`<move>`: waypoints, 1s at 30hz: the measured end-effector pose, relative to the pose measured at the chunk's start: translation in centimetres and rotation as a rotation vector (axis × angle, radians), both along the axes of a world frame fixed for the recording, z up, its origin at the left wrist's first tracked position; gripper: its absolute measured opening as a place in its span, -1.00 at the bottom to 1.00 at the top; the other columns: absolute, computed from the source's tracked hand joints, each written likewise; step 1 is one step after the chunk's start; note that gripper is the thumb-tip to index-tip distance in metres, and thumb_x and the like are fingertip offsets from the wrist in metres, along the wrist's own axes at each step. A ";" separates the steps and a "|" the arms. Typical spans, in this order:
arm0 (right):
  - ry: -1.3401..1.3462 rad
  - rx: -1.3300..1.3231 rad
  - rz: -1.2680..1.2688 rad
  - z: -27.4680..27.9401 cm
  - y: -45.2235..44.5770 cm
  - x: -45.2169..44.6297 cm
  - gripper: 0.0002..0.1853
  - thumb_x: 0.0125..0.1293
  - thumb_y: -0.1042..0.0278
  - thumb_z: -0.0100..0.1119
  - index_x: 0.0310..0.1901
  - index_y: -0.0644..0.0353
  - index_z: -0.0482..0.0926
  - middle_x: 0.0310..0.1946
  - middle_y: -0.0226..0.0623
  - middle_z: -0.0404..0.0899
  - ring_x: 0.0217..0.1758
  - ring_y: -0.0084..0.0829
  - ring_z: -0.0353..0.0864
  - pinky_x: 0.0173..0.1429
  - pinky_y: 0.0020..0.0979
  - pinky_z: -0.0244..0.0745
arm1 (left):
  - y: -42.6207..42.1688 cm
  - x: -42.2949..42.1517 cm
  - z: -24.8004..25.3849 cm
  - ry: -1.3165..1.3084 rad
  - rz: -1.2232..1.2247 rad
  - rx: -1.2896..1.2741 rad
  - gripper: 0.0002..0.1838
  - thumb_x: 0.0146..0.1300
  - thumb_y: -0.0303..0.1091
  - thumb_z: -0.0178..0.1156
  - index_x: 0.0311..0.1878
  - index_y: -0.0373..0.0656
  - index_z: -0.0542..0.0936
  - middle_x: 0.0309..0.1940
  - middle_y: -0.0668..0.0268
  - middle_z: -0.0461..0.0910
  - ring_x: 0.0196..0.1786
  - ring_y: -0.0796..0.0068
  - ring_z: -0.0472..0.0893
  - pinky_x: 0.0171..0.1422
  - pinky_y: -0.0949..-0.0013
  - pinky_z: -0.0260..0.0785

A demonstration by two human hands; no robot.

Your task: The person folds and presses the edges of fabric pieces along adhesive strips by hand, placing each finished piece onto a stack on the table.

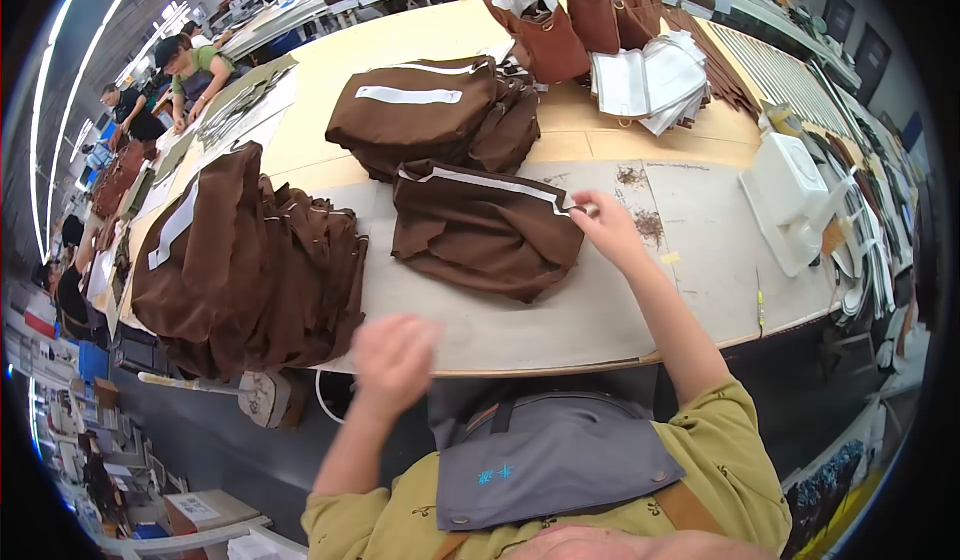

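Note:
A brown fabric piece (480,235), sewn like a bag lining with a white strip along its top edge, lies on the grey-covered table in front of me. At its right corner, my right hand (603,225) is closed in a pinch. A small dark bit shows at the fingertips, too small to name. My left hand (396,365) is smeared by motion over the table's front edge, apart from the fabric, so its fingers cannot be read. Left of it sits a thick pile of similar brown pieces (250,270). Another brown stack (420,115) lies behind the front piece.
Brown leather handbags (555,40) and fanned white-lined pieces (650,85) stand at the back right. A white plastic container (790,195) is on the right, with a yellow pen (760,310) nearby. Brown scraps (648,228) litter the table. A co-worker (195,75) leans over the far left side.

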State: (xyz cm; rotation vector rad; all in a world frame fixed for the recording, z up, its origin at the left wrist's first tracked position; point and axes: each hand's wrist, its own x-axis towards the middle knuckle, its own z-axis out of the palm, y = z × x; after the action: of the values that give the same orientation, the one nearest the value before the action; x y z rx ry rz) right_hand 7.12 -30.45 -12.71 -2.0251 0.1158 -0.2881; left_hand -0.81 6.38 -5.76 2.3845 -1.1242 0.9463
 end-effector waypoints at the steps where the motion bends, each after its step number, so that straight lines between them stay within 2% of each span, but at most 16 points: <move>1: -0.110 -0.230 -0.070 -0.9 -0.3 1.8 -0.67 0.27 0.20 0.33 -0.01 0.19 0.65 -0.14 -0.29 0.68 -0.13 -0.33 0.65 0.02 -0.30 0.55 | -1.8 -0.5 -2.3 0.108 -0.050 -0.070 -0.74 0.06 -0.56 0.29 -0.15 -0.11 0.70 -0.19 0.30 0.64 -0.03 0.24 0.63 0.02 0.22 0.42; 2: -0.222 -0.459 -0.138 -1.6 -0.5 3.3 -0.65 0.22 0.18 0.36 -0.01 0.16 0.65 -0.10 -0.26 0.67 -0.05 -0.22 0.66 0.09 -0.22 0.54 | -3.5 -1.1 -4.0 0.212 -0.097 -0.139 -0.75 0.07 -0.54 0.31 -0.14 -0.11 0.71 -0.18 0.29 0.65 -0.03 0.25 0.64 0.01 0.25 0.43; 3: -0.228 -0.459 -0.137 -2.1 -0.6 4.4 -0.65 0.22 0.18 0.36 -0.01 0.16 0.65 -0.10 -0.26 0.67 -0.05 -0.22 0.66 0.09 -0.22 0.54 | -4.8 -1.7 -4.6 0.267 -0.142 -0.157 -0.72 0.08 -0.54 0.31 -0.10 -0.10 0.71 -0.17 0.30 0.66 -0.04 0.27 0.64 0.01 0.27 0.44; 5: 0.017 -0.613 -0.052 -2.3 -0.2 6.3 -0.64 0.16 0.16 0.40 -0.02 0.06 0.65 -0.03 -0.25 0.63 0.08 -0.11 0.59 0.21 -0.13 0.48 | -6.5 -2.4 -5.0 0.310 -0.165 -0.176 -0.69 0.09 -0.54 0.32 -0.06 -0.09 0.71 -0.17 0.31 0.66 -0.05 0.29 0.65 0.01 0.28 0.45; 6: 0.102 -0.595 0.015 -2.4 0.1 6.7 -0.67 0.16 0.18 0.40 -0.04 0.01 0.64 -0.05 -0.31 0.61 0.08 -0.15 0.58 0.16 -0.13 0.47 | -7.0 -2.5 -5.0 0.373 -0.229 -0.175 -0.68 0.09 -0.56 0.31 -0.05 -0.09 0.70 -0.17 0.33 0.66 -0.07 0.31 0.65 0.02 0.27 0.45; 10: 0.020 -0.666 -0.019 -2.3 1.7 6.2 -0.76 0.16 0.23 0.39 -0.14 0.02 0.64 -0.12 -0.36 0.62 0.04 -0.21 0.59 0.09 -0.15 0.45 | -6.7 -2.2 -5.0 0.461 -0.297 -0.162 -0.65 0.10 -0.57 0.30 -0.01 -0.08 0.69 -0.15 0.36 0.67 -0.12 0.33 0.66 -0.05 0.26 0.47; 12: -0.275 -0.792 -0.053 -1.6 2.0 4.8 -0.85 0.15 0.29 0.36 -0.25 0.03 0.63 -0.19 -0.43 0.61 -0.03 -0.31 0.62 0.05 -0.20 0.40 | -6.3 -1.9 -4.9 0.486 -0.308 -0.137 -0.66 0.12 -0.57 0.30 -0.01 -0.08 0.69 -0.14 0.35 0.68 -0.12 0.33 0.66 -0.08 0.27 0.47; 13: -0.272 -0.785 -0.056 -0.9 2.2 4.0 -0.85 0.15 0.29 0.36 -0.25 0.03 0.63 -0.19 -0.43 0.61 -0.03 -0.31 0.62 0.05 -0.20 0.40 | -6.2 -1.8 -4.8 0.487 -0.304 -0.120 -0.66 0.12 -0.56 0.29 0.01 -0.10 0.67 -0.12 0.33 0.67 -0.10 0.29 0.66 -0.07 0.24 0.48; 15: -0.659 -0.987 -0.053 1.5 3.0 1.7 -0.90 0.15 0.33 0.33 -0.29 0.01 0.64 -0.23 -0.48 0.61 -0.09 -0.39 0.62 0.07 -0.24 0.37 | -6.6 -1.4 -4.1 0.495 -0.301 -0.102 -0.65 0.13 -0.56 0.28 0.03 -0.12 0.66 -0.09 0.30 0.67 -0.08 0.24 0.66 -0.06 0.21 0.49; 18: -0.746 -0.919 0.041 5.6 4.5 -2.9 -0.89 0.14 0.37 0.33 -0.27 0.01 0.65 -0.24 -0.49 0.63 -0.12 -0.43 0.62 0.07 -0.27 0.36 | -8.6 -0.7 -2.1 0.416 -0.303 -0.181 -0.60 0.15 -0.55 0.29 0.09 -0.14 0.64 -0.05 0.28 0.66 -0.09 0.24 0.66 -0.09 0.23 0.52; 19: -0.745 -0.922 0.039 6.7 5.0 -4.4 -0.89 0.14 0.37 0.33 -0.27 0.01 0.65 -0.24 -0.49 0.63 -0.12 -0.43 0.62 0.07 -0.27 0.36 | -9.4 -0.6 -1.7 0.420 -0.260 -0.314 -0.58 0.15 -0.55 0.31 0.13 -0.14 0.62 -0.01 0.26 0.65 -0.09 0.24 0.67 -0.09 0.25 0.53; 20: -0.713 -0.792 0.132 7.7 5.6 -5.9 -0.89 0.14 0.38 0.34 -0.27 0.02 0.65 -0.26 -0.48 0.65 -0.14 -0.42 0.63 0.08 -0.28 0.36 | -10.0 -0.5 -1.4 0.425 -0.217 -0.446 -0.55 0.16 -0.54 0.32 0.17 -0.15 0.60 0.02 0.25 0.64 -0.09 0.25 0.67 -0.10 0.27 0.54; 23: -0.617 -0.557 0.296 8.8 5.8 -9.4 -0.88 0.15 0.39 0.38 -0.26 0.03 0.65 -0.30 -0.47 0.67 -0.18 -0.41 0.65 0.08 -0.30 0.36 | -10.7 0.3 -0.3 0.421 -0.248 -0.346 -0.49 0.16 -0.52 0.34 0.23 -0.15 0.56 0.08 0.24 0.61 -0.09 0.25 0.68 -0.10 0.30 0.56; 24: -0.558 -0.450 0.368 8.9 5.8 -10.1 -0.87 0.16 0.39 0.40 -0.26 0.04 0.65 -0.32 -0.47 0.68 -0.20 -0.40 0.66 0.07 -0.31 0.37 | -10.5 0.7 -0.6 0.350 -0.282 -0.278 -0.52 0.12 -0.52 0.36 0.17 -0.14 0.58 0.11 0.23 0.59 -0.11 0.25 0.69 -0.12 0.31 0.57; 28: -0.522 -0.332 0.519 8.7 5.4 -11.7 -0.84 0.18 0.40 0.41 -0.22 0.04 0.64 -0.31 -0.47 0.67 -0.18 -0.39 0.66 0.02 -0.37 0.40 | -10.3 -0.1 0.2 0.372 -0.305 -0.221 -0.59 0.07 -0.51 0.38 0.03 -0.14 0.59 0.10 0.26 0.61 -0.17 0.26 0.71 -0.17 0.31 0.58; 30: -0.491 -0.287 0.562 8.6 5.3 -12.1 -0.78 0.16 0.34 0.45 -0.17 0.05 0.63 -0.28 -0.46 0.67 -0.15 -0.39 0.66 0.06 -0.37 0.39 | -10.3 -0.7 0.9 0.509 -0.349 -0.195 -0.66 0.03 -0.54 0.37 -0.09 -0.14 0.56 -0.02 0.29 0.65 -0.24 0.26 0.71 -0.23 0.29 0.56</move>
State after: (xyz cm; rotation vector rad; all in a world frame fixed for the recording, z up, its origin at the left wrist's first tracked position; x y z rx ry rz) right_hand -4.97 -25.16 -4.09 -2.1074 -0.8259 -0.4469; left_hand -1.50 -3.88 -4.83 2.0132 -1.1257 0.2907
